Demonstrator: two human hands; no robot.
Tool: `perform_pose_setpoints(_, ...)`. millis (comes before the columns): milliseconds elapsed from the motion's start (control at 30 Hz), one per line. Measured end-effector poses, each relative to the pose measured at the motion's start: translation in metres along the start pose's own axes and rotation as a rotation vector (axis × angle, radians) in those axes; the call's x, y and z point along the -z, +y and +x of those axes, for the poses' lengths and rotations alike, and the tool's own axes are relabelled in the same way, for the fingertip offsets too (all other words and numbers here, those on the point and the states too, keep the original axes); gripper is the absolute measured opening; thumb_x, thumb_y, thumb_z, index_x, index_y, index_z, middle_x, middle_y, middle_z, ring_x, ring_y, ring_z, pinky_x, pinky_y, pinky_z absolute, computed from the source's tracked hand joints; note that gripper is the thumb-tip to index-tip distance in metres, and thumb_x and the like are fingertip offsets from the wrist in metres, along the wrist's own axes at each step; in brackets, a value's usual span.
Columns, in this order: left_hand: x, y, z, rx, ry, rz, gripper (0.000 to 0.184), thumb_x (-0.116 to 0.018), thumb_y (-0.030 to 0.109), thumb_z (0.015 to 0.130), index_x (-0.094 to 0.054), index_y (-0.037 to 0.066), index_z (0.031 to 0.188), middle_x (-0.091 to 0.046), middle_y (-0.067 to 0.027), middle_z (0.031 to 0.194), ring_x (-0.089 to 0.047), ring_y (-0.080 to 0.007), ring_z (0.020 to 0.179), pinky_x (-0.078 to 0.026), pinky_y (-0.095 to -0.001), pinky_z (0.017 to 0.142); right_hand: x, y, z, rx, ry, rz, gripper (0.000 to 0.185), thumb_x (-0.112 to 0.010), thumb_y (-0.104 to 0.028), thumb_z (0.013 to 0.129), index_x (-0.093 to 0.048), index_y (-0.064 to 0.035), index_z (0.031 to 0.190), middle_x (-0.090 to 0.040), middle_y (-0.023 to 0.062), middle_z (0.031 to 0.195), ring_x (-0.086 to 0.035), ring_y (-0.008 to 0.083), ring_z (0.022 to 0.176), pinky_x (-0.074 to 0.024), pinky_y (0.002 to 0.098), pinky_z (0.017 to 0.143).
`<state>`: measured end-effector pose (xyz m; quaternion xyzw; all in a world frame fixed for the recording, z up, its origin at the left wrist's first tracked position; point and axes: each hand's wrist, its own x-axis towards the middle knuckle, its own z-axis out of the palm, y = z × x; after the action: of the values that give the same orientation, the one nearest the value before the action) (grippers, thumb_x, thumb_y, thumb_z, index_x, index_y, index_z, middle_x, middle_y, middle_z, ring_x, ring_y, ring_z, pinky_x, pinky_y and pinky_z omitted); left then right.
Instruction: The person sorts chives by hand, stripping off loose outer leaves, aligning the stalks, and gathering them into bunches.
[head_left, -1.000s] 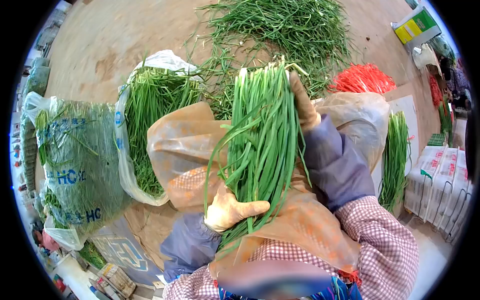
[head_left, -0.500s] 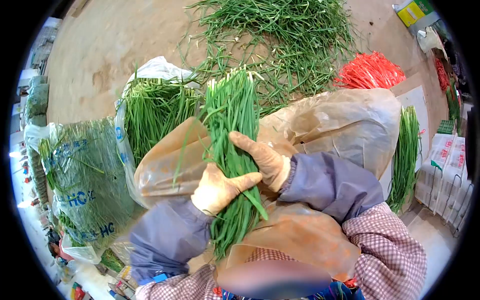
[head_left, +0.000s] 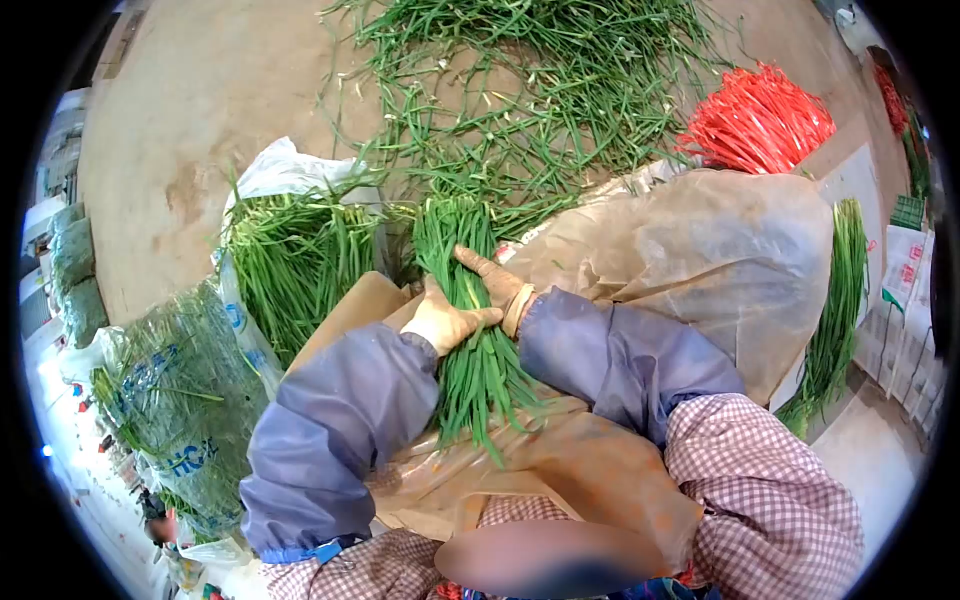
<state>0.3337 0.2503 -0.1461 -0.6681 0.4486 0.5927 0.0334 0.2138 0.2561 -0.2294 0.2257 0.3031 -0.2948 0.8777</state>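
We see one bunch of long green stalks (head_left: 455,225) in front of the wearer, above the lap, between the two hands. Its long axis runs away from the body, with the far end leaning slightly left and the near end pointing back toward the chest. The left hand (head_left: 438,320) meets it from the left, thumb laid across the top; the right hand (head_left: 507,290) meets it from the right, a finger reaching a little farther up the bunch. Neither hand is nearer: both touch it, close together, clamped around its middle, though we cannot see the fingers underneath

The stalks look fresh, thin and flat, bright to deep green, packed tight at the grip and fanning loosely at the near end; we cannot make out the cut ends clearly

Both hands wear pale gloves, below purple-grey sleeves (head_left: 320,430). Under and around them we see a brownish see-through plastic apron (head_left: 690,245). To the left stands an open bag of stalks (head_left: 300,265), and beyond it a filled clear bag (head_left: 180,395) with blue letters. Ahead, a loose heap of stalks (head_left: 550,55) spreads over the bare floor (head_left: 210,110). On the right we find a pile of red strips (head_left: 760,120) and, nearer, another green bunch (head_left: 838,300)
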Motion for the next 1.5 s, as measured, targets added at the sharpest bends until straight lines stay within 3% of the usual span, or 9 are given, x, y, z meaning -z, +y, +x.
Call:
perform_pose_setpoints(200,0.001,0.031,-0.047,-0.315,0.383,-0.03,0.09,-0.086,0.015,0.069,-0.032,0.001,0.139,-0.06,-0.0121,0.118,-0.06,-0.0215,0.104,-0.051,-0.0319,0.088,-0.07,-0.007,-0.044,0.389,-0.012,0.008,0.025,-0.062,-0.015,0.093,-0.063,-0.0025,0.115,-0.069,0.0128,0.106,-0.068,0.0262,0.088,-0.0579,0.0407,0.081)
perform_pose_setpoints(433,-0.007,0.064,-0.116,-0.304,-0.009,-0.818,0.078,-0.082,0.009,0.074,-0.039,0.003,0.138,-0.058,-0.0056,0.12,-0.058,-0.0177,0.103,-0.049,-0.0324,0.091,-0.123,0.014,-0.097,0.721,-0.112,-0.111,0.029,-0.069,-0.012,0.089,-0.061,-0.0008,0.114,-0.069,0.0089,0.099,-0.068,0.0219,0.083,-0.0589,0.0363,0.075)
perform_pose_setpoints(667,0.009,0.054,-0.16,-0.241,-0.125,-0.595,0.069,-0.082,0.009,0.072,-0.048,0.001,0.131,-0.061,-0.0042,0.112,-0.059,-0.0189,0.102,-0.049,-0.0332,0.091,-0.138,0.044,-0.137,0.589,-0.24,-0.149,0.034,-0.07,-0.012,0.089,-0.057,-0.0021,0.119,-0.067,0.0073,0.104,-0.066,0.0197,0.088,-0.0566,0.0315,0.074)
perform_pose_setpoints(900,0.077,0.07,-0.224,-0.445,0.355,-0.383,0.033,-0.067,0.002,0.076,-0.061,-0.006,0.108,-0.068,-0.0116,0.088,-0.066,-0.0221,0.076,-0.054,-0.032,0.067,-0.133,0.041,-0.164,0.294,-0.671,-0.517,0.057,-0.073,-0.013,0.086,-0.045,-0.006,0.136,-0.055,0.012,0.131,-0.055,0.0238,0.119,-0.0464,0.0399,0.1)
perform_pose_setpoints(967,0.069,0.004,-0.176,-0.656,0.804,0.381,0.035,-0.065,0.0,0.077,-0.06,-0.007,0.111,-0.069,-0.0141,0.089,-0.067,-0.0239,0.068,-0.055,-0.0315,0.066,-0.133,0.072,-0.173,-0.13,-0.725,-0.359,0.065,-0.074,-0.016,0.085,-0.04,-0.0072,0.14,-0.053,0.0087,0.133,-0.05,0.0226,0.125,-0.0429,0.0403,0.103)
perform_pose_setpoints(1033,0.063,0.054,-0.209,-0.714,0.905,0.374,0.038,-0.066,-0.002,0.075,-0.059,-0.008,0.112,-0.07,-0.0156,0.089,-0.067,-0.0262,0.07,-0.056,-0.0335,0.069,-0.145,0.075,-0.175,0.167,-0.913,-0.425,0.068,-0.074,-0.026,0.085,-0.04,-0.0087,0.142,-0.054,0.0064,0.133,-0.046,0.0231,0.128,-0.0386,0.0419,0.107)
perform_pose_setpoints(1100,0.069,0.107,-0.238,-0.454,0.331,-0.7,0.04,-0.067,-0.001,0.074,-0.059,-0.009,0.112,-0.069,-0.0158,0.09,-0.068,-0.0274,0.074,-0.055,-0.0346,0.072,-0.143,0.074,-0.163,0.125,-0.976,-0.222,0.069,-0.074,-0.031,0.085,-0.041,-0.0086,0.142,-0.054,0.0062,0.133,-0.047,0.0241,0.128,-0.0383,0.0416,0.107)
perform_pose_setpoints(1233,0.065,0.053,-0.22,-0.511,0.666,0.294,0.038,-0.068,0.002,0.077,-0.061,-0.005,0.113,-0.068,-0.0163,0.102,-0.066,-0.0251,0.097,-0.051,-0.0326,0.085,-0.152,0.061,-0.145,0.038,-0.913,0.039,0.074,-0.072,-0.047,0.083,-0.044,-0.0072,0.139,-0.054,0.0093,0.134,-0.051,0.0267,0.125,-0.0421,0.0418,0.106)
perform_pose_setpoints(1500,0.072,-0.007,-0.273,-0.446,0.318,0.205,0.045,-0.073,0.001,0.074,-0.062,-0.002,0.117,-0.069,-0.0127,0.11,-0.065,-0.0206,0.097,-0.05,-0.0329,0.087,-0.124,-0.007,-0.086,0.622,-0.547,-0.079,0.03,-0.058,-0.031,0.096,-0.063,-0.0054,0.111,-0.07,0.0076,0.099,-0.069,0.0212,0.084,-0.0592,0.039,0.08)
